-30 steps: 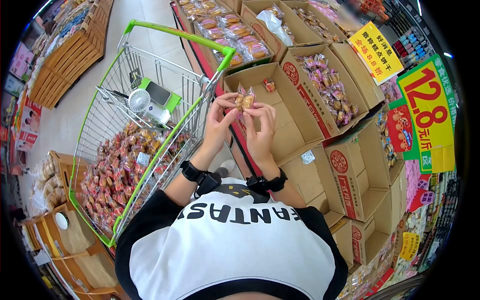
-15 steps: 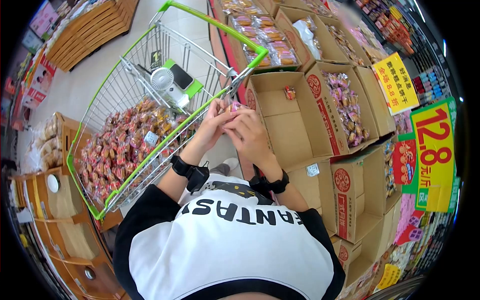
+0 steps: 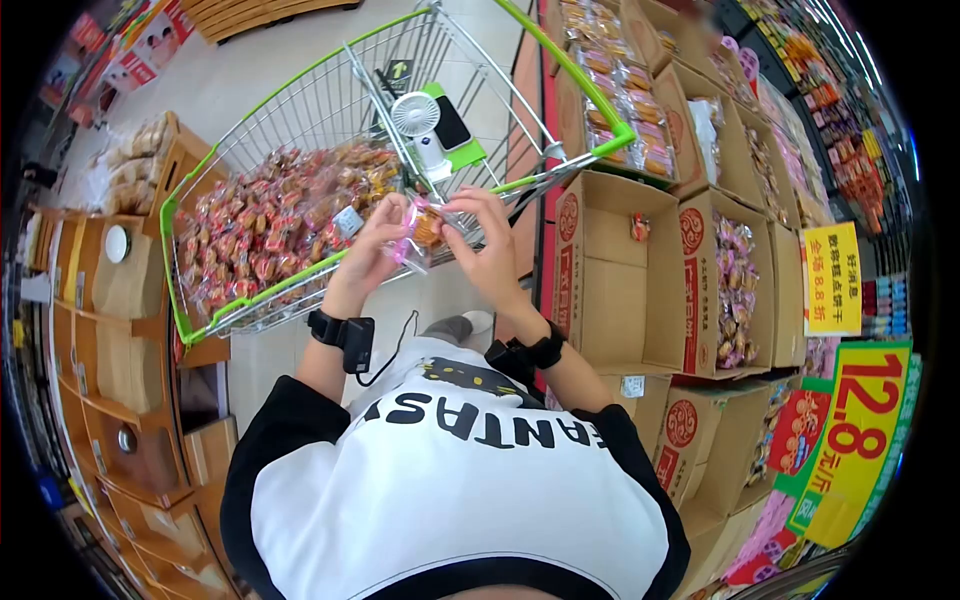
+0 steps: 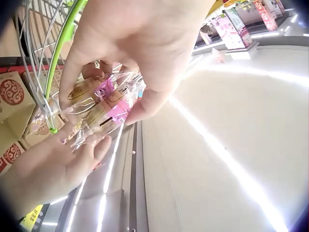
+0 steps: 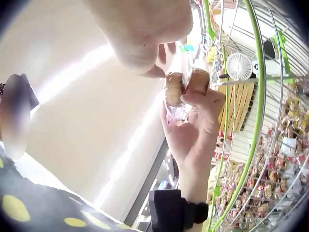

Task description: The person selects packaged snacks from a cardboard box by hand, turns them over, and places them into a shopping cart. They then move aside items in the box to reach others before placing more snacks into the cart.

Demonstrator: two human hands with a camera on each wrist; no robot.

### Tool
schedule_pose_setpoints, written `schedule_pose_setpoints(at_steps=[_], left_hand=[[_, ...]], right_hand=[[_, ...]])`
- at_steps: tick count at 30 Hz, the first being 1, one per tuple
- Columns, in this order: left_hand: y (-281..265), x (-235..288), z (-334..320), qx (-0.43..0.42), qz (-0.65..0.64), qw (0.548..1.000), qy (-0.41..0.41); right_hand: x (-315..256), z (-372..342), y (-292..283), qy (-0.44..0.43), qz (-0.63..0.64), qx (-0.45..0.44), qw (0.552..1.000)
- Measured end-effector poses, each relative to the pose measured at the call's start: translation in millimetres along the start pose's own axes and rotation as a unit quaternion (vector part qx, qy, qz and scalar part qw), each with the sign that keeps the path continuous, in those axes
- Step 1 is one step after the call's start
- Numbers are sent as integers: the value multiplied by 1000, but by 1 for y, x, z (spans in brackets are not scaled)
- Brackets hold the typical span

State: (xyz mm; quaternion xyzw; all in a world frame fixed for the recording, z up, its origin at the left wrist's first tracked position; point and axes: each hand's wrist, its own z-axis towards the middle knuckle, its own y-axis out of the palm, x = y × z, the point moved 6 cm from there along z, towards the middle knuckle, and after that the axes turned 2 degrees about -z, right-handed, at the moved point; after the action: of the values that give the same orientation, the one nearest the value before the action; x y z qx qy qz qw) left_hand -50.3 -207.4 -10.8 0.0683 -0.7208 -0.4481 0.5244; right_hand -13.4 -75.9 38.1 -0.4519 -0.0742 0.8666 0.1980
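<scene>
Both hands hold clear-wrapped pastries (image 3: pixel 427 228) with pink printing, over the near side rail of the shopping cart. In the head view the left hand (image 3: pixel 372 250) pinches the left side of the wrapper, and the right hand (image 3: pixel 485 245) grips its right side with thumb and fingers. The left wrist view shows the pink-labelled wrapper (image 4: pixel 104 104) between the fingers of both hands. In the right wrist view two brown pastries (image 5: pixel 186 88) stand side by side in the wrapper, the left hand (image 5: pixel 193 130) around their lower part and the right hand (image 5: pixel 149 38) above.
The green-railed cart (image 3: pixel 598 98) holds a heap of small wrapped snacks (image 3: pixel 265 225), with a white fan (image 3: pixel 415 115) and a phone (image 3: pixel 452 122) near its handle. Cardboard boxes (image 3: pixel 655 300) stand at the right, wooden shelves (image 3: pixel 110 340) at the left.
The head view has swung round, so cart and boxes appear shifted right. The hands, closer together half a second ago, are now apart with the wrapped pastries showing between them, beside the cart's snack heap.
</scene>
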Motion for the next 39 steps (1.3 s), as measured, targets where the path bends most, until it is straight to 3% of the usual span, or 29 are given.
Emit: schedule_pose_setpoints(at_steps=[1,3,5,6,7,9,14,17,21,23,24,25,27,28,34,39], left_hand=[[-4,5,-5,6,0,1000,5],[-13,17,-16,73,-5,997,27],[-33,19,-23,93,10,995,45],[-35,17,-27,111,-2,994,18],[-39,15,-31,128,-15,992,-9],[-55,11,-33,118,-14,993,-21],[-78,2,-39,159,10,984,-86],[-85,4,-39,199,68,969,-128],[-90,19,-25,191,81,972,-113],[-117,27,-9,227,68,971,-29],[-117,30,0,196,72,978,-7],[-120,30,5,196,72,978,-6],[-136,30,3,311,153,937,-46],[-136,31,2,322,193,926,-44],[-136,21,5,289,238,922,-99],[-119,22,15,269,298,913,-67]], right_hand=[[3,-3,8,-2,5,-6,1000],[25,-11,24,118,-29,-32,992],[43,-23,42,131,-34,-83,987],[52,-32,59,224,88,-162,957],[57,-44,75,311,205,-235,898],[54,-48,85,286,228,-278,888],[73,-61,103,400,331,-311,796],[70,-46,98,409,359,-314,778],[66,-19,95,385,386,-273,793],[60,-2,88,338,437,-201,809],[56,5,81,298,395,-201,845],[53,8,74,297,395,-202,846],[50,9,59,302,320,-252,862],[60,3,55,314,314,-245,862],[68,-10,9,312,297,-213,877],[76,-21,-19,327,282,-166,886]])
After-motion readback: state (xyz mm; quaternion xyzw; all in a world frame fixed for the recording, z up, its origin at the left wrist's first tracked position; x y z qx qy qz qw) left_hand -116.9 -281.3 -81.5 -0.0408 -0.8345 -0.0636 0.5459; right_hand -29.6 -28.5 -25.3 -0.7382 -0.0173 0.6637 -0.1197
